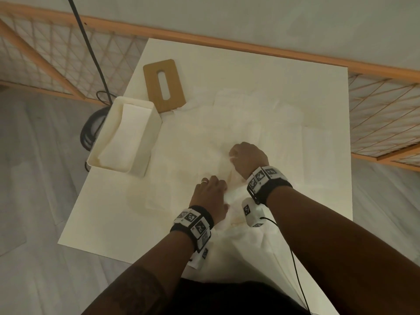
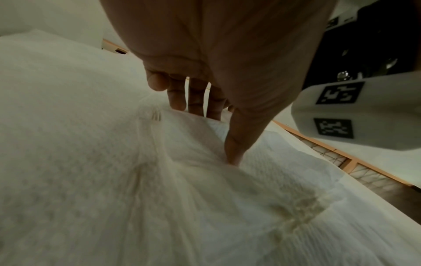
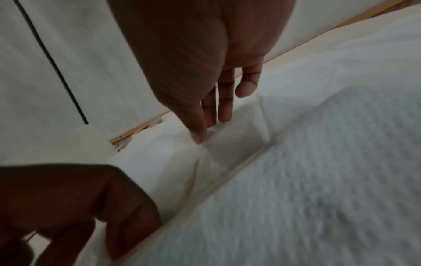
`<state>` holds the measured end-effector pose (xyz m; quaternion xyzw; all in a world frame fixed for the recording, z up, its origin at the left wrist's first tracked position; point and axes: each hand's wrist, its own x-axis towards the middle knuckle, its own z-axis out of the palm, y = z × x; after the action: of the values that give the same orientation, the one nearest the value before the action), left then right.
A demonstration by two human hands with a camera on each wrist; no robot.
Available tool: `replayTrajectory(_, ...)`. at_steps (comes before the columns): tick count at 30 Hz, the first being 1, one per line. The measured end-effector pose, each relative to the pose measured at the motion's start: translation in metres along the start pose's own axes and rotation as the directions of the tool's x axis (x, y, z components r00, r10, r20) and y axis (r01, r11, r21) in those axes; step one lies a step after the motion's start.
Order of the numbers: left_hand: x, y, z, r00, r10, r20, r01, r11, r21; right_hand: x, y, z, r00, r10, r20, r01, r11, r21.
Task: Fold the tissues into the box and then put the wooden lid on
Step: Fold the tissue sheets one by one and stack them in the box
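Pinching thin white tissue sheets [image 1: 227, 142] spread on the white tabletop [image 1: 109, 226], the right hand [image 1: 248, 159] and left hand [image 1: 210, 196] work mid-table; the open white rectangular box [image 1: 145, 137] and slotted brown wooden lid [image 1: 164, 85] lie beyond, leftward.

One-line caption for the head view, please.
Both hands, left hand and right hand, pinch a spread tissue on the table; open box and wooden lid wait alongside.

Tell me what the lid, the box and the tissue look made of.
Lid: looks like wood or fibreboard, matte tan, flat, with a cut slot. Box: probably plastic, smooth cream walls with rounded corners. Tissue: thin soft paper, white, embossed dots, creasing under the left hand.
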<state>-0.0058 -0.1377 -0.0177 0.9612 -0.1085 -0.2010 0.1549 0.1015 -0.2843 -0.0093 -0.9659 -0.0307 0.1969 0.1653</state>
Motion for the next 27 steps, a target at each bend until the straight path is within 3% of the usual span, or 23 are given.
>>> replayTrajectory(8, 0.0, -0.004, 0.002, 1.0, 0.025, -0.011, -0.025, 0.999, -0.042, -0.013, 0.002, -0.021, 0.993, 0.034, -0.115, -0.02, 0.993, 0.118)
replayTrajectory(10, 0.0, -0.006, -0.003, 0.998, 0.001, -0.06, -0.008, 0.994, -0.113, -0.017, 0.006, -0.025, 0.988, 0.016, -0.155, 0.009, 0.987, 0.159)
replayTrajectory(12, 0.005, -0.01, -0.013, 0.98, -0.108, -0.166, 0.058, 0.958, -0.281, -0.02, 0.01, -0.031, 0.984, 0.003, -0.18, 0.037, 0.975, 0.22)
replayTrajectory(14, 0.014, -0.018, -0.025, 0.933, -0.257, -0.253, 0.119, 0.882, -0.456, -0.025, 0.015, -0.036, 0.98, 0.022, -0.196, 0.047, 0.94, 0.338)
replayTrajectory(17, 0.029, -0.027, -0.051, 0.894, -0.361, -0.267, 0.16, 0.811, -0.562, -0.035, 0.021, -0.047, 0.979, 0.06, -0.196, 0.049, 0.862, 0.505)
replayTrajectory(20, 0.04, -0.03, -0.079, 0.948, -0.198, -0.249, 0.041, 0.852, -0.521, -0.046, 0.027, -0.06, 0.989, -0.024, -0.145, 0.099, 0.834, 0.542)
replayTrajectory(22, 0.05, -0.027, -0.099, 0.984, -0.078, -0.162, -0.025, 0.831, -0.556, -0.053, 0.029, -0.072, 0.99, -0.103, -0.096, 0.138, 0.836, 0.53)
replayTrajectory(25, 0.065, -0.016, -0.128, 0.999, 0.006, -0.052, -0.045, 0.624, -0.78, -0.059, 0.031, -0.097, 0.967, -0.254, 0.001, 0.216, 0.824, 0.524)
replayTrajectory(27, 0.07, -0.008, -0.142, 0.999, 0.046, -0.024, -0.046, 0.558, -0.829, -0.061, 0.035, -0.114, 0.944, -0.328, 0.032, 0.253, 0.782, 0.57)
